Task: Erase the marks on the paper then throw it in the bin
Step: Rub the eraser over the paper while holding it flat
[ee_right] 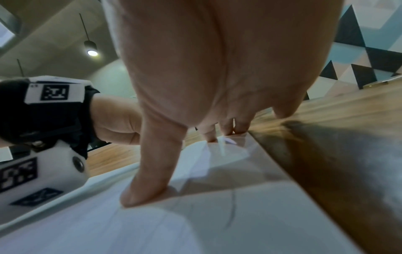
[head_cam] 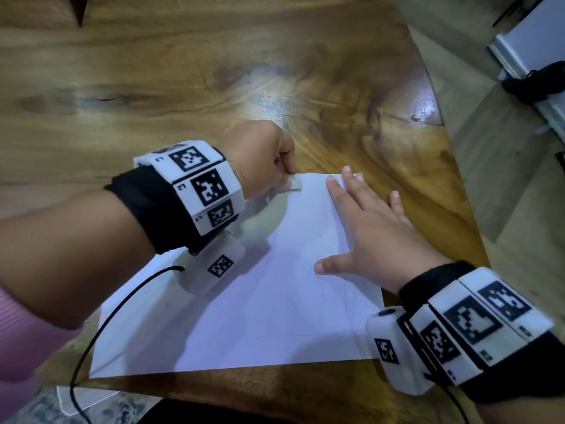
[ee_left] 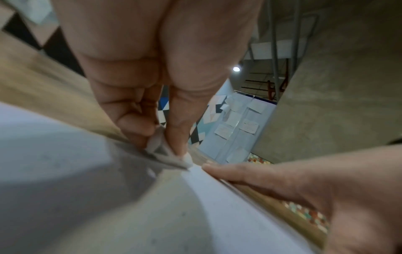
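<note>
The surface [head_cam: 189,71] is glossy brown wood with strong dark grain and a pale glare patch near its far right edge, where it angles off. A white sheet of paper [head_cam: 260,316] lies flat on it, reaching close to the near edge, with faint pencil lines showing.

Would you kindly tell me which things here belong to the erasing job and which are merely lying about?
In the job:
- paper, faint marks on it
- eraser, pinched by the left hand
- right hand, flat on the paper

Lying about:
- wooden table
- black object on a white board, off the table
</note>
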Available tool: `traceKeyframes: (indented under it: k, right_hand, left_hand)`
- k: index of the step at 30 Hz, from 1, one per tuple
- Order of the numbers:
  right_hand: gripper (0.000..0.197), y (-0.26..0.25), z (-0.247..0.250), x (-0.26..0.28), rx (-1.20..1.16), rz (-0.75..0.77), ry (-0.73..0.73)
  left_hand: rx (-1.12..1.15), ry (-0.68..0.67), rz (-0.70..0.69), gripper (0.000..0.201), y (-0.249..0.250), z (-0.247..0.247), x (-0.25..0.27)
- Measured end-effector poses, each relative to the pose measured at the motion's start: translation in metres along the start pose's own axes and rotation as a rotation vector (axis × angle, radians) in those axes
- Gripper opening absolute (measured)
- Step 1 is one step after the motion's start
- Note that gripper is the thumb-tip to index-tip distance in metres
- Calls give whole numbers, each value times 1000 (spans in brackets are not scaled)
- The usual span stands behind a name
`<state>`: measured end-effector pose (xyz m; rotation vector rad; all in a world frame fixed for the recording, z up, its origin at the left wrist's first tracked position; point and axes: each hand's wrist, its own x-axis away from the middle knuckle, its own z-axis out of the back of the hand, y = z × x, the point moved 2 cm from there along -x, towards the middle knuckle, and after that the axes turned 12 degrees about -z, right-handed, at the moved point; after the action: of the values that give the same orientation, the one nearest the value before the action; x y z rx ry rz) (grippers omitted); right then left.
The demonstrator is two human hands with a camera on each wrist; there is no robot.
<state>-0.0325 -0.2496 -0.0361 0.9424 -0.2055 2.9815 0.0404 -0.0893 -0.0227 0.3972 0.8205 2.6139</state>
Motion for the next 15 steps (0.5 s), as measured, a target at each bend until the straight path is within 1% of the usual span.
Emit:
traceKeyframes:
  k: [2, 3, 5, 7, 8, 11, 12, 14, 15]
  right_hand:
    - [120, 0, 0, 0, -3, -2, 1]
    - [120, 0, 0, 0, -6, -3, -1]
    - [120, 0, 0, 0, -10, -6, -3]
    - [121, 0, 0, 0, -10, -6, -2]
    - [121, 0, 0, 0, -9, -7, 0]
    - [121, 0, 0, 0, 1, -11, 2]
    - [121, 0, 0, 0, 5, -14, 2]
    - [120, -1, 1, 0, 10, -13, -2]
    - [120, -1, 1, 1, 8, -11, -3]
  left_hand:
    - [-54, 19, -20, 13, 4, -3, 0]
    - [-72, 4, -33, 12, 4, -3, 3]
    - [-94, -101, -68, 10, 4, -4, 9]
    - [-89, -217, -72, 9, 5, -3, 14]
    - [-82, -218, -70, 10, 5, -1, 12]
    - [-53, -76, -53, 14, 6, 4, -4]
    - [-52, -47, -48, 14, 7, 4, -7]
    - [-55, -43, -50, 14, 6, 1, -6]
    - [-58, -64, -58, 13, 4, -1, -3]
